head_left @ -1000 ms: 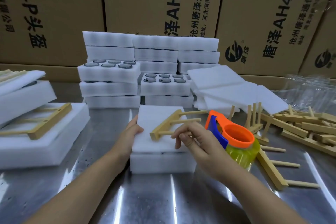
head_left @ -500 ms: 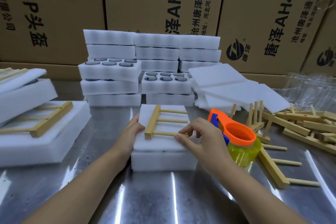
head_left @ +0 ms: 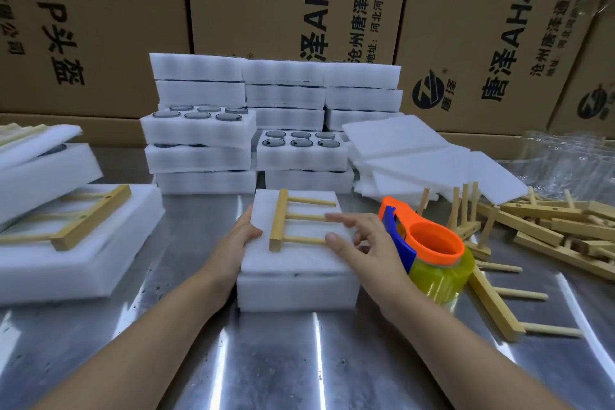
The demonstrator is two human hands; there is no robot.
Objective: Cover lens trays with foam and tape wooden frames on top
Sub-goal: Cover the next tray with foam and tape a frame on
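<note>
Wooden frame (head_left: 278, 220) on foam sheet (head_left: 299, 260) | left hand (head_left: 234, 243) unclenched, bracing sheet | right hand (head_left: 369, 243) unclenched, touching frame

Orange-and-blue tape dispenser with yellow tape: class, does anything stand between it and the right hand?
Nothing visible. The orange-and-blue tape dispenser stands beside the right hand, which touches the pale wooden frame on the white foam sheet.
</note>
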